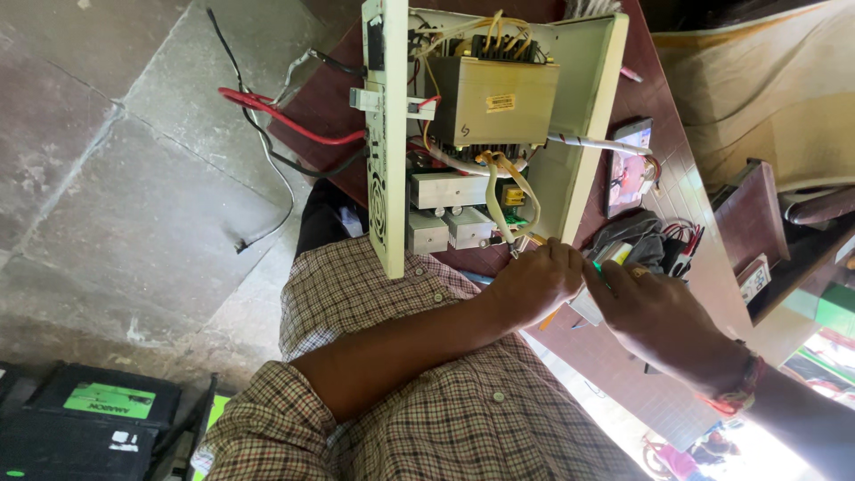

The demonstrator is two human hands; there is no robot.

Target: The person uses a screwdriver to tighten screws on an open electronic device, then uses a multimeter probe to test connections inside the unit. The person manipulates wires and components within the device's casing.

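An open cream metal power unit [579, 107] lies on a dark red table [686, 187], showing a large transformer [494, 98], aluminium heat sinks [445, 209] and a green circuit board. My left hand [534, 281] is closed at the unit's near edge, right where the yellowish sleeved wires [495, 191] end; what it pinches is hidden. My right hand [655, 316], with a thread band on the wrist, touches the left hand and grips a small white and green tool [610, 260]. My checked shirt fills the bottom.
Red [285, 120] and black cables run from the unit onto the stone floor [134, 178]. A white pen-like stick [597, 142], a small flat device [628, 169] and a bundle of red and black leads [677, 240] lie on the table. Black batteries [89, 410] stand at lower left.
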